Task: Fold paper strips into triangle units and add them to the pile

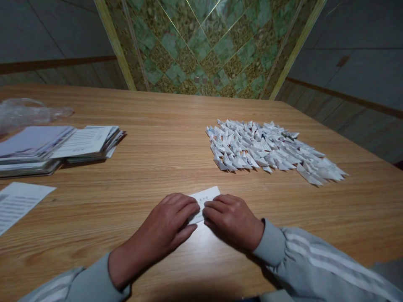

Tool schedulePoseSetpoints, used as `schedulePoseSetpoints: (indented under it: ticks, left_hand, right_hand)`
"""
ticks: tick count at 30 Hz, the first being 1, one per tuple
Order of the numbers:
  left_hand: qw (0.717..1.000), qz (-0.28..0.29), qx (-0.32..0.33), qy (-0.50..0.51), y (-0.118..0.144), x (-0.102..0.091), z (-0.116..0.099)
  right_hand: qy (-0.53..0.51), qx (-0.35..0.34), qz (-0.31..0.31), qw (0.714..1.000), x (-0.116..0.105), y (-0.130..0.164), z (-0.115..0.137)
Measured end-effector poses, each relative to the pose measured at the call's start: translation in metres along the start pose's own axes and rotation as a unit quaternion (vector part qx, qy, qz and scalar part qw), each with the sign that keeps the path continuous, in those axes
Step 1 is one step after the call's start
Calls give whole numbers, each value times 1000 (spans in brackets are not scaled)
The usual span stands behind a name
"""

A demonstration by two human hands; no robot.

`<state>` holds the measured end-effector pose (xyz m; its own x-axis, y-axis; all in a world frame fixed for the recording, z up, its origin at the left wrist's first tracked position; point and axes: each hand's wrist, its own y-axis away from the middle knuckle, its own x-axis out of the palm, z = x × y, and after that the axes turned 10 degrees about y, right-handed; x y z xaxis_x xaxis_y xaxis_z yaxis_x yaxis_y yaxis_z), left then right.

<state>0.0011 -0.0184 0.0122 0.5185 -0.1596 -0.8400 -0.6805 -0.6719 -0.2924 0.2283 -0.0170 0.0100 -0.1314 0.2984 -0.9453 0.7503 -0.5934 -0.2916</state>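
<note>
The left hand and right hand, fingers curled close, hold a small white printed paper near centre, seemingly creasing it; next calls for even pressure.

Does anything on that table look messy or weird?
Nothing looks spilled. One printed sheet lies slanted, apart from the uneven-edged paper pile, and the clear plastic bag is crumpled. The paper between the left hand and right hand shows no rip that I can see.
</note>
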Motion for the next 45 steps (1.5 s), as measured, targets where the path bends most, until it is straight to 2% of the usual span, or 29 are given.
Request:
schedulePoseSetpoints:
  ticks: [5,9,13,15,18,22,27,30,37,41,45]
  left_hand:
    - [996,-42,53,-61,-1,4,-2]
    - [992,-100,69,-31,-1,3,-7]
    - [993,-61,84,60,-1,-1,-11]
    - [995,-37,65,72,0,-1,-11]
    - [996,-9,30,89,2,6,-7]
    - [993,-25,-7,115,4,13,-2]
    - [990,-31,41,133,2,13,0]
    - [989,-47,15,140,1,14,0]
    - [979,-98,-114,136,-1,19,-6]
    - [979,-131,-120,103,-1,20,-6]
    - [985,-130,-100,52,-1,22,-3]
  right_hand:
    - [-15,26,-5,1000,0,-2,5]
    - [-22,23,-60,998,1,-3,6]
    - [-86,33,-140,986,1,2,1]
    - [-111,42,-151,981,2,8,-1]
    - [-129,21,-109,985,3,18,-4]
    - [-166,42,-43,984,1,26,-6]
    - [-197,39,-91,975,0,31,-10]
    - [-200,46,-95,974,-2,32,-11]
    - [-232,160,-10,959,-3,25,-5]
    - [-210,215,4,954,-1,19,0]
    - [-179,244,-3,953,1,18,5]
